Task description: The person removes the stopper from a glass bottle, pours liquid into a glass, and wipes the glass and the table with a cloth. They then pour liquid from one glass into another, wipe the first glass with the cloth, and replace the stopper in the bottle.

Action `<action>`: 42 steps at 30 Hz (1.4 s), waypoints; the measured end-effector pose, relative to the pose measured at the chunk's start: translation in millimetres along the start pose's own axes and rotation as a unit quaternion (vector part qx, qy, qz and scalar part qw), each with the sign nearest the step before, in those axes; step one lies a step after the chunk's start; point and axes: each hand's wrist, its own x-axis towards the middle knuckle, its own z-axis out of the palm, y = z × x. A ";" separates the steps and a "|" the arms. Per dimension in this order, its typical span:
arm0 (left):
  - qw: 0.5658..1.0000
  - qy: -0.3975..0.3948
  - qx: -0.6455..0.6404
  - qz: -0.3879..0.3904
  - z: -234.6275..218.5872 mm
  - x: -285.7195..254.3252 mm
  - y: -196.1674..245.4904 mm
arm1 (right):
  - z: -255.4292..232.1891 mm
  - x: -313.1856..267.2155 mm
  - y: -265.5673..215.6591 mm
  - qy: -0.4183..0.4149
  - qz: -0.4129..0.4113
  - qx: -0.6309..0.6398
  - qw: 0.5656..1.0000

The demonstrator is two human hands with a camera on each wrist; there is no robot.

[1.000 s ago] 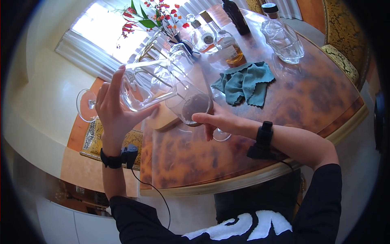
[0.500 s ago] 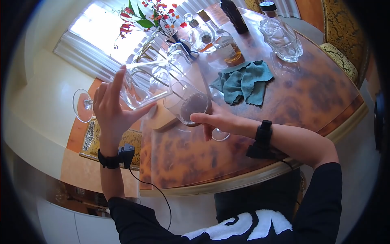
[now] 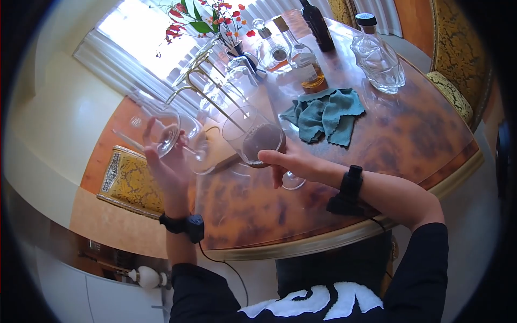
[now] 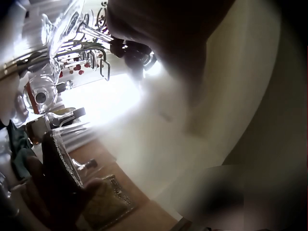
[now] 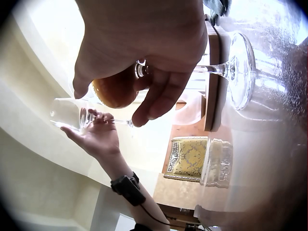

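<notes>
Grips a clear glass [image 5: 66,113] at left in the left hand [image 3: 172,175] and a brown-filled glass [image 3: 261,142] to its right in the right hand [image 3: 295,162], with the latter's stem [image 5: 208,69] partly hidden.

From your head, you're getting the widest look: forward and down past your left hand [image 3: 169,172] and right hand [image 3: 296,164] onto the glossy, mottled brown table [image 3: 242,223]. Over to your left wrist now, the room tipped sideways: your left hand looms dark and close up top, the bright, white-curtained window [image 3: 137,46] beyond, your right hand lower left. Right wrist, sideways too: your right hand huge, your left farther off. All three catch the yellow, patterned, carved-frame chair [image 5: 187,159]!
</notes>
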 end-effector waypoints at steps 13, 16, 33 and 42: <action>0.977 0.003 -0.181 -0.109 11.1 -68.0 -89.5 | -17.6 9.4 14.7 0.062 -0.058 -0.020 0.996; 0.973 -0.017 -0.198 -0.121 11.0 -76.9 -94.4 | -38.5 6.0 24.3 0.040 -0.023 -0.034 0.998; 0.929 -0.054 -0.321 -0.179 34.3 -89.7 -91.7 | -26.6 0.2 20.8 0.130 0.057 -0.083 0.986; 0.941 -0.062 -0.244 -0.226 36.8 -96.2 -99.1 | -35.8 12.9 -18.1 0.150 0.013 -0.154 0.977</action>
